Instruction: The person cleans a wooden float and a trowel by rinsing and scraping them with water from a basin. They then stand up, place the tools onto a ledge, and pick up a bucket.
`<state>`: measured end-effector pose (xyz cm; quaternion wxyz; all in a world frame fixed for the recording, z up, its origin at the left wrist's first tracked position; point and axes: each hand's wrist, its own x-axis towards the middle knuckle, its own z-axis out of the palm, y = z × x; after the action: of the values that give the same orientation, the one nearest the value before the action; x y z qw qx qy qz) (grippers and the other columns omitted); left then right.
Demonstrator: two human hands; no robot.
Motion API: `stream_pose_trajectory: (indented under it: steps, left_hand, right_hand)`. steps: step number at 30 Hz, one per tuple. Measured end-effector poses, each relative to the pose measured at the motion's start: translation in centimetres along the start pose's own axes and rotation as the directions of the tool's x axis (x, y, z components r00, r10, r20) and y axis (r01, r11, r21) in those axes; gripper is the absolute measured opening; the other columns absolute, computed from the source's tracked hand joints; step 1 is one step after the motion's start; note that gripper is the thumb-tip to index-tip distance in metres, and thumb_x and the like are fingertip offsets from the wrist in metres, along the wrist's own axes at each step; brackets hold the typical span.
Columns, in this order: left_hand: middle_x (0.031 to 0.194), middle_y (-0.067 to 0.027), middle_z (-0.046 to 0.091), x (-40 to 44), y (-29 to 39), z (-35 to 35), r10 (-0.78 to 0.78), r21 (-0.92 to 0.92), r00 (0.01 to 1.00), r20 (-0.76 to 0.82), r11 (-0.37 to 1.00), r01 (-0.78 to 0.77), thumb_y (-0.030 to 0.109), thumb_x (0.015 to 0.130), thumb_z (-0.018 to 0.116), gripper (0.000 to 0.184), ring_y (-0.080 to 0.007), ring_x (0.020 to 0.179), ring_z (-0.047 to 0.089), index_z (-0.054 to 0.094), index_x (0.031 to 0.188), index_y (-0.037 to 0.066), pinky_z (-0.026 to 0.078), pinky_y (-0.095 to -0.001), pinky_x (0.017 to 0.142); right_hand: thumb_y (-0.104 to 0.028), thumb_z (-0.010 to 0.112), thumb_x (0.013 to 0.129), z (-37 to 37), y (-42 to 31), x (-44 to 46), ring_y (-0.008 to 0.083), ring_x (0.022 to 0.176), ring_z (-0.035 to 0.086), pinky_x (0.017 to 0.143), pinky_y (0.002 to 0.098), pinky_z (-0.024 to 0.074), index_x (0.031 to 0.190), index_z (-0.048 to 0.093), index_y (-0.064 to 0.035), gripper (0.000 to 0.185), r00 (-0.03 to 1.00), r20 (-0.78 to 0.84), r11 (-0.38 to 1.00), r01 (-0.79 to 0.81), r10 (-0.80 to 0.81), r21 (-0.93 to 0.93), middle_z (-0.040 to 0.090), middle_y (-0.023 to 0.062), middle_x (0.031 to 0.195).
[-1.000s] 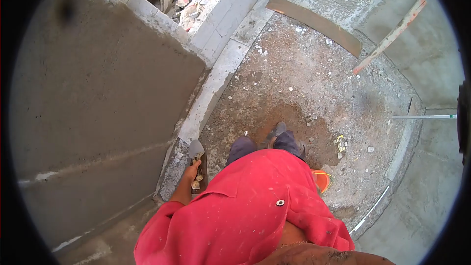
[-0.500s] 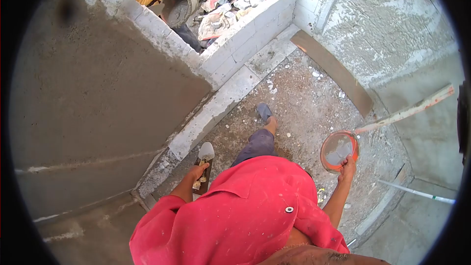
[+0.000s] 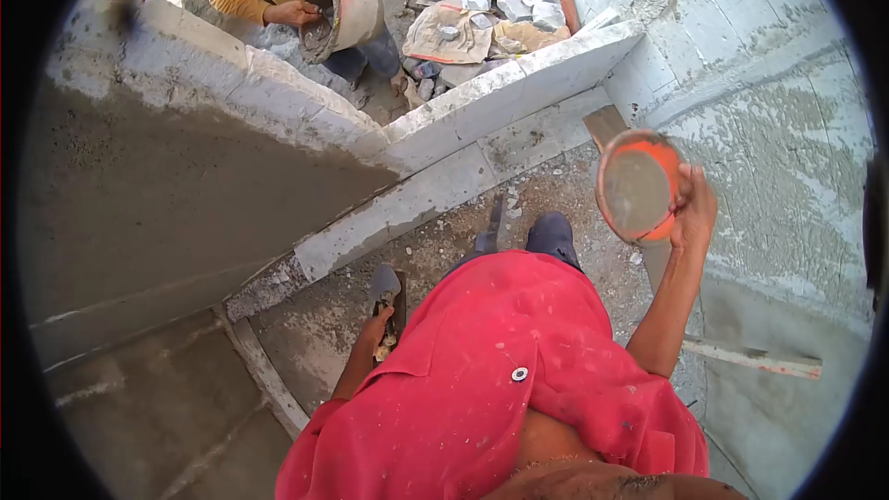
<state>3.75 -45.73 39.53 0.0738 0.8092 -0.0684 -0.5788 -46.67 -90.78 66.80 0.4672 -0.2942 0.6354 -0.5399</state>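
My right hand (image 3: pixel 692 206) grips the rim of an orange bucket (image 3: pixel 637 187), raised on the right and tilted so its grey-coated inside shows. Low on the left, my left hand (image 3: pixel 376 326) is closed round a trowel (image 3: pixel 384 285) and a dark flat board (image 3: pixel 399 304), both beside the red shirt. The fingers of that hand are small and partly hidden. Beyond the low wall, a co-worker's hands (image 3: pixel 293 13) hold a grey bucket (image 3: pixel 356 18) that is tipped, with wet mix at its mouth.
A low white block wall (image 3: pixel 519 88) divides me from the co-worker and a rubble pile (image 3: pixel 463 28). A plastered wall (image 3: pixel 167 204) rises on the left. A wooden strip (image 3: pixel 755 356) leans at the right. Pale slabs (image 3: pixel 398 213) edge the gritty floor.
The orange bucket was on the floor beside me; my right hand has taken it and lifted it up and forward. My view has shifted toward the co-worker, whose bucket is now tipped. The trowel stays in my left hand.
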Motion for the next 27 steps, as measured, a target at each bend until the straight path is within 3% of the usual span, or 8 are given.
stream_pose_trajectory:
  steps: [1,4,6,10,15,20,23,27]
  left_hand:
    - [0.109,-0.0152,0.06,2.0,-0.8,1.9,-0.083,-0.168,0.996,-0.012,0.983,0.08,0.069,0.087,0.061,0.069,-0.0326,0.099,0.057,0.064,0.111,0.004,0.043,-0.0526,0.084]
    - [0.059,-0.003,0.037,0.2,3.5,7.3,-0.132,-0.146,0.979,-0.153,0.983,0.11,0.065,0.088,0.062,0.066,-0.0217,0.054,0.036,0.047,0.063,0.006,0.032,-0.0481,0.057]
    - [0.057,-0.0031,0.034,-0.1,5.7,11.8,-0.148,0.014,0.946,-0.289,0.987,0.159,0.061,0.089,0.065,0.064,-0.021,0.053,0.034,0.044,0.06,0.008,0.03,-0.0473,0.056]
    - [0.06,-0.0056,0.042,-4.4,13.6,21.0,-0.425,-0.395,0.882,-0.203,0.86,0.324,0.056,0.087,0.069,0.061,-0.0234,0.057,0.039,0.051,0.067,0.002,0.034,-0.0479,0.058]
    - [0.073,-0.0174,0.057,-11.1,18.1,33.8,-0.571,-0.495,0.8,-0.183,0.757,0.427,0.057,0.081,0.073,0.066,-0.0261,0.069,0.054,0.066,0.088,-0.008,0.041,-0.049,0.066]
    - [0.073,-0.0174,0.058,-20.0,26.9,38.3,-0.678,-0.442,0.731,-0.083,0.682,0.582,0.056,0.081,0.073,0.064,-0.0263,0.069,0.055,0.066,0.088,-0.007,0.042,-0.0487,0.066]
    - [0.073,-0.0174,0.059,-21.6,31.1,38.3,-0.714,-0.404,0.698,-0.064,0.658,0.636,0.055,0.081,0.073,0.063,-0.0264,0.068,0.056,0.067,0.087,-0.007,0.043,-0.0485,0.066]
    - [0.073,-0.0174,0.06,-21.7,35.9,35.6,-0.742,-0.34,0.668,-0.062,0.645,0.685,0.054,0.082,0.073,0.062,-0.0265,0.068,0.057,0.067,0.087,-0.007,0.043,-0.0482,0.066]
  right_hand:
    - [-0.036,0.068,0.096,2.6,-1.1,2.6,0.0048,0.059,0.042,0.052,0.0238,0.0356,0.108,0.067,-0.0001,0.038,0.995,0.097,1.0,0.006,-0.008,0.021,0.045,-0.0061,0.069]
    - [-0.034,0.068,0.097,11.0,-3.7,10.4,0.0062,0.063,0.044,0.055,0.0254,0.0377,0.111,0.067,0.0014,0.038,0.935,0.352,0.998,0.03,-0.049,0.06,0.046,-0.0055,0.071]
    - [-0.033,0.068,0.096,16.8,-4.2,16.4,0.0068,0.063,0.044,0.056,0.026,0.0387,0.112,0.067,0.0017,0.038,0.882,0.468,0.998,0.023,-0.047,0.056,0.046,-0.0054,0.071]
    - [-0.033,0.069,0.096,29.3,-2.6,28.3,0.0073,0.064,0.045,0.058,0.0262,0.041,0.109,0.068,0.0013,0.037,0.759,0.651,1.0,-0.019,0.014,0.0,0.047,-0.0052,0.072]
    - [-0.033,0.07,0.094,42.9,4.4,43.5,0.0072,0.064,0.048,0.058,0.0255,0.0421,0.1,0.07,-0.0043,0.029,0.608,0.757,0.965,-0.065,0.239,-0.253,0.05,-0.0049,0.072]
    - [-0.032,0.072,0.09,53.1,20.0,55.6,0.01,0.063,0.053,0.058,0.0283,0.0446,0.097,0.069,-0.0024,0.03,0.509,0.766,0.87,0.063,0.393,-0.488,0.057,-0.0014,0.073]
    - [-0.037,0.071,0.088,56.8,29.5,60.4,0.0182,0.075,0.062,0.069,0.0355,0.0499,0.106,0.069,0.0004,0.042,0.592,0.656,0.64,0.285,0.468,-0.713,0.066,0.0052,0.084]
    - [-0.035,0.069,0.088,57.7,38.8,62.6,0.0189,0.069,0.057,0.065,0.0368,0.0453,0.088,0.064,-0.0055,0.03,0.591,0.665,0.591,0.357,0.457,-0.724,0.061,0.0042,0.075]
